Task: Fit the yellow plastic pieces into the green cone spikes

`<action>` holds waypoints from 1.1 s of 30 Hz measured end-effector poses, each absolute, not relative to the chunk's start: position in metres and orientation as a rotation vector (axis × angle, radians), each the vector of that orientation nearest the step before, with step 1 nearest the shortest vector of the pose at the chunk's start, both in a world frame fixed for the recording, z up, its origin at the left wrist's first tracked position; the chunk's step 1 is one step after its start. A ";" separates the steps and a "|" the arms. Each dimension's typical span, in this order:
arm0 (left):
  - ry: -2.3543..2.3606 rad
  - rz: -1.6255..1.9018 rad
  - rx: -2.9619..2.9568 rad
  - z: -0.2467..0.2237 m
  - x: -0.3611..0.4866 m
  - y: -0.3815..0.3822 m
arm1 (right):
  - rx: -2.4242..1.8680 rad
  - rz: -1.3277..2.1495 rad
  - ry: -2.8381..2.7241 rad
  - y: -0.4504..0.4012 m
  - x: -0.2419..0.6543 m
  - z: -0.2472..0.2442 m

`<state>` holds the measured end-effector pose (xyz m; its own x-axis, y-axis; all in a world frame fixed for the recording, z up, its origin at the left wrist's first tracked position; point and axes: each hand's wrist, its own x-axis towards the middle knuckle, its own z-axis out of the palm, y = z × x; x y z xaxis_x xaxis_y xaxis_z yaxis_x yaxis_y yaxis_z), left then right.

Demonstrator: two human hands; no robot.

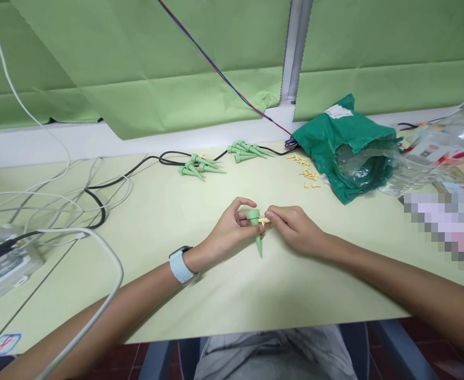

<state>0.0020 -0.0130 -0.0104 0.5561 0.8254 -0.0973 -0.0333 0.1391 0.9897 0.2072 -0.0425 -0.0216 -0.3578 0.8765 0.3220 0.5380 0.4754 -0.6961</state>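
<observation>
My left hand (pixel 234 224) holds a green spike (pixel 259 245) with its wide collar up and its tip pointing down. A small yellow piece (pixel 263 220) sticks out from the right side of the spike, and my right hand (pixel 295 229) pinches its outer end. Behind my hands lie two groups of green spikes, one at the back left (pixel 200 166) and one at the back middle (pixel 250 150). Several small yellow pieces (pixel 309 174) are scattered on the table to the right of them.
A torn green bag (pixel 329 153) and a clear plastic bottle (pixel 433 150) lie at the back right. Cables (pixel 101 203) run over the left side of the table (pixel 216 311), near a white power adapter (pixel 8 261). A white cable crosses over my left forearm.
</observation>
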 end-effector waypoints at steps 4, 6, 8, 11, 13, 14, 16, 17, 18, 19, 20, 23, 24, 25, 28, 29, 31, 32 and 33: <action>0.732 0.734 1.251 -0.008 0.002 -0.013 | -1.073 0.571 -2.089 -0.043 0.211 -0.022; 0.701 0.721 1.252 -0.008 0.002 -0.013 | -1.036 0.511 -2.132 -0.042 0.211 -0.023; 0.686 0.702 1.263 -0.009 0.001 -0.012 | -1.061 0.491 -2.147 -0.041 0.211 -0.025; 0.688 0.690 1.288 -0.009 0.000 -0.012 | -1.125 0.500 -2.124 -0.040 0.211 -0.025; 0.682 0.689 1.291 -0.008 0.000 -0.012 | -1.100 0.445 -2.154 -0.041 0.213 -0.025; 0.676 0.689 1.288 -0.007 0.000 -0.012 | -1.074 0.394 -2.185 -0.042 0.213 -0.024; 0.660 0.684 1.278 -0.006 -0.001 -0.012 | -1.032 0.297 -2.250 -0.043 0.214 -0.024; 0.652 0.681 1.274 -0.006 -0.001 -0.011 | -1.028 0.275 -2.273 -0.043 0.214 -0.024; 0.646 0.678 1.271 -0.006 -0.001 -0.011 | -1.040 0.280 -2.284 -0.044 0.213 -0.024; 0.641 0.672 1.268 -0.006 -0.001 -0.011 | -1.066 0.314 -2.280 -0.044 0.212 -0.024; 0.635 0.668 1.262 -0.007 -0.001 -0.011 | -1.098 0.371 -2.265 -0.045 0.211 -0.024; 0.616 0.662 1.238 -0.008 -0.002 -0.010 | -1.167 0.497 -2.216 -0.045 0.208 -0.023; 0.611 0.663 1.231 -0.008 -0.002 -0.009 | -1.169 0.481 -2.219 -0.045 0.208 -0.022; 0.606 0.663 1.224 -0.008 -0.002 -0.009 | -1.160 0.440 -2.233 -0.045 0.208 -0.021; 0.592 0.647 1.215 -0.008 -0.003 -0.009 | -1.097 0.279 -2.297 -0.045 0.209 -0.019; 0.587 0.642 1.214 -0.008 -0.003 -0.009 | -1.086 0.256 -2.309 -0.045 0.209 -0.020; 0.584 0.638 1.217 -0.008 -0.003 -0.009 | -1.107 0.282 -2.304 -0.046 0.208 -0.021; 0.587 0.639 1.218 -0.008 -0.003 -0.009 | -1.136 0.317 -2.290 -0.046 0.208 -0.022; 0.591 0.638 1.217 -0.008 -0.003 -0.009 | -1.164 0.354 -2.275 -0.046 0.207 -0.022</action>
